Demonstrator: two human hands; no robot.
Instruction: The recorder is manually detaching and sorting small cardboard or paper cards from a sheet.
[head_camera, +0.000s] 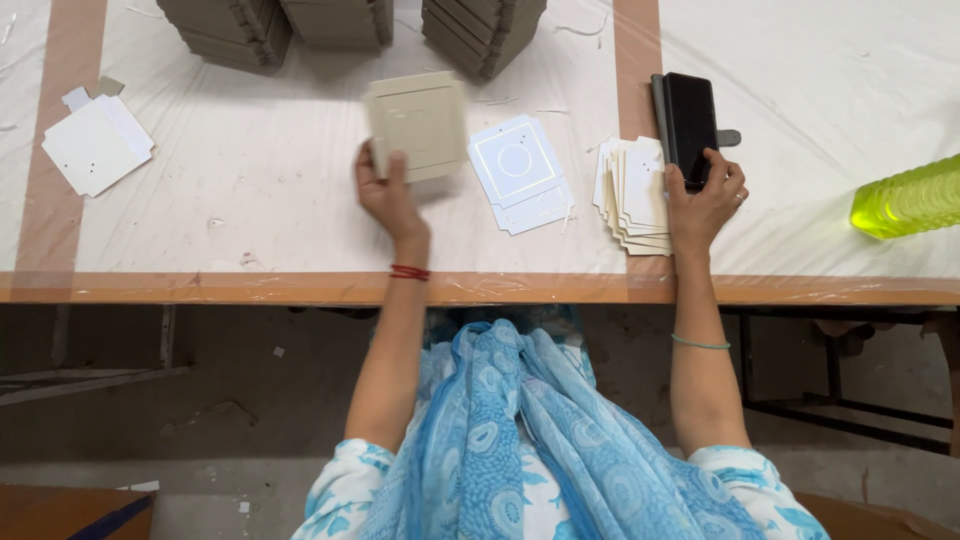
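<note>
My left hand (387, 195) grips the lower left corner of a beige square cardboard piece (418, 124), held just above the table and blurred. My right hand (706, 190) rests on the lower end of a black phone in a wallet case (688, 122), fingers wrapped around it. Just left of that hand lies a fanned stack of cream die-cut cards (632, 194). Between my hands sits a small pile of white die-cut cards with a printed circle (518, 172).
Three stacks of brown cardboard pieces (340, 22) stand along the far edge. White card pieces (95, 143) lie at the left. A yellow-green plastic bottle (908, 196) lies at the right. The plastic-covered table (250, 200) has a wooden front edge (200, 288).
</note>
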